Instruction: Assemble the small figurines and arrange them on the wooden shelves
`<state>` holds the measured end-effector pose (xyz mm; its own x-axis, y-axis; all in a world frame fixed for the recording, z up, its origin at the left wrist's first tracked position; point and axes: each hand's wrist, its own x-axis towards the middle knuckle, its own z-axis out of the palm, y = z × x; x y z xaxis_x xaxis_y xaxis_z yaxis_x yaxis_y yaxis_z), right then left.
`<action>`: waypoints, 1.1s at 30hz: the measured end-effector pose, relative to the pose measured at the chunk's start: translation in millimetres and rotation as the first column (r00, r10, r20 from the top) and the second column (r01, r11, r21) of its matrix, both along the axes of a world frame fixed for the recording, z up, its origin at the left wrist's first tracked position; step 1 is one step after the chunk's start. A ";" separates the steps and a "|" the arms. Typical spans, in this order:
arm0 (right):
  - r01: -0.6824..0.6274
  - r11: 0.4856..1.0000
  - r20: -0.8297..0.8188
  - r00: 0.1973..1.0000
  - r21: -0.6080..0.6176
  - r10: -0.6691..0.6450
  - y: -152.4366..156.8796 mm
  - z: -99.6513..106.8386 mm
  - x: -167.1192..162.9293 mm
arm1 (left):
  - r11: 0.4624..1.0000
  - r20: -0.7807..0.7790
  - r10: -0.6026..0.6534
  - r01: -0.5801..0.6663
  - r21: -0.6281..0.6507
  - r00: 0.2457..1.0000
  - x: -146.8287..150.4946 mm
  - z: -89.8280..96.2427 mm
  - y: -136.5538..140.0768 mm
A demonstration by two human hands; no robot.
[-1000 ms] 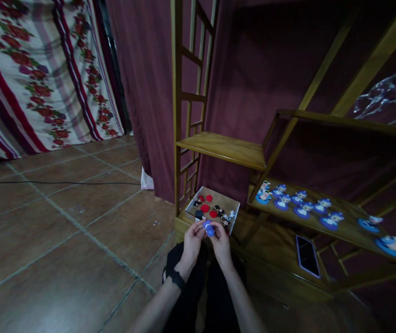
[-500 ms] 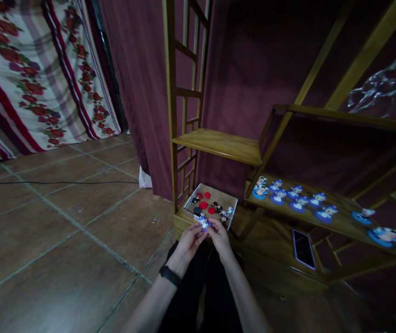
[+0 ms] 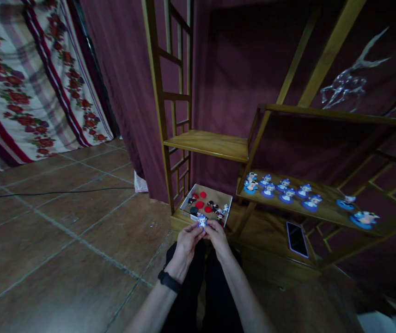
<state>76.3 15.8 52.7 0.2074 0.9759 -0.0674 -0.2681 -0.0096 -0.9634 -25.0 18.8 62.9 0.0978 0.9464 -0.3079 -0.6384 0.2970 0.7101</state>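
Note:
A small blue-and-white figurine [image 3: 202, 221] is pinched between my two hands, just in front of the near edge of a shallow box. My left hand [image 3: 188, 240] grips its left side with thumb and fingers. From the other side my right hand [image 3: 216, 237] closes on it with its fingertips. Inside the cardboard box [image 3: 221, 197] lie red discs [image 3: 199, 204], a black disc [image 3: 194, 210] and several dark and light little figurines [image 3: 215, 206]. The underside of the held figurine is hidden by my fingers.
Several purple-based figurines [image 3: 287, 195] stand on the wooden shelf [image 3: 325, 214] at right, with blue-based ones [image 3: 364, 219] at its ends. Below lies a phone [image 3: 297, 239]. A clear deer ornament [image 3: 346, 85] stands higher up. A black cable [image 3: 55, 192] crosses the tiled floor at left.
The view has swung to the right, bringing more of the deer ornament into sight. Both hands still hold the figurine, which now faces me more upright.

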 end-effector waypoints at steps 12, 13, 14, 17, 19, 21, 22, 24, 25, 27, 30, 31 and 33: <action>0.014 0.999 0.034 0.999 0.028 -0.015 -17.1 11.9 7.9 | 0.994 0.089 -0.090 0.095 -0.055 0.992 -0.1 6.6 -9.0; 0.032 0.998 0.079 0.996 0.056 -0.036 -17.0 10.8 7.7 | 0.992 0.107 -0.100 0.107 -0.062 0.989 -0.6 7.7 -10.2; 0.043 0.995 0.129 0.990 0.090 -0.055 -17.3 10.1 7.4 | 0.991 0.126 -0.107 0.117 -0.069 0.986 -1.2 8.3 -11.2; 0.040 0.983 0.283 0.955 0.182 -0.091 -21.6 10.3 6.4 | 0.986 0.158 -0.127 0.141 -0.085 0.979 -3.3 6.6 -13.9; 0.028 0.977 0.372 0.922 0.211 -0.107 -26.8 12.3 5.6 | 0.984 0.141 -0.146 0.158 -0.081 0.979 -5.3 4.1 -15.4; 0.018 0.973 0.425 0.898 0.231 -0.118 -31.8 14.5 4.9 | 0.984 0.105 -0.159 0.166 -0.058 0.982 -7.9 2.6 -17.0; 0.010 0.970 0.431 0.895 0.243 -0.117 -33.6 15.3 4.8 | 0.986 0.086 -0.160 0.164 -0.035 0.983 -9.2 2.6 -17.8; -0.010 0.963 0.402 0.910 0.270 -0.103 -35.5 16.2 5.1 | 0.987 0.052 -0.157 0.156 0.028 0.986 -11.3 4.3 -19.6; -0.020 0.959 0.371 0.924 0.281 -0.089 -35.8 16.6 5.6 | 0.986 0.036 -0.155 0.152 0.063 0.987 -11.9 5.9 -20.6; -0.040 0.955 0.284 0.958 0.292 -0.047 -35.7 17.4 7.1 | 0.981 0.002 -0.147 0.146 0.132 0.989 -11.7 10.2 -23.0; -0.041 0.958 0.158 0.987 0.284 -0.005 -37.0 19.9 10.0 | 0.964 -0.050 -0.113 0.122 0.236 0.992 -8.8 17.6 -28.0; -0.034 0.962 0.133 0.991 0.270 -0.002 -38.2 20.9 11.0 | 0.958 -0.070 -0.097 0.112 0.266 0.993 -7.4 20.0 -30.0; -0.023 0.972 0.101 0.995 0.232 -0.001 -41.4 23.2 12.9 | 0.947 -0.120 -0.066 0.100 0.305 0.991 -4.4 24.1 -33.7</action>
<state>89.2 -25.6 75.9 0.1909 0.9645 0.1827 -0.1711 0.2159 -0.9613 -29.3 -14.9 87.0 0.1626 0.9866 -0.0143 -0.5360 0.1005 0.8382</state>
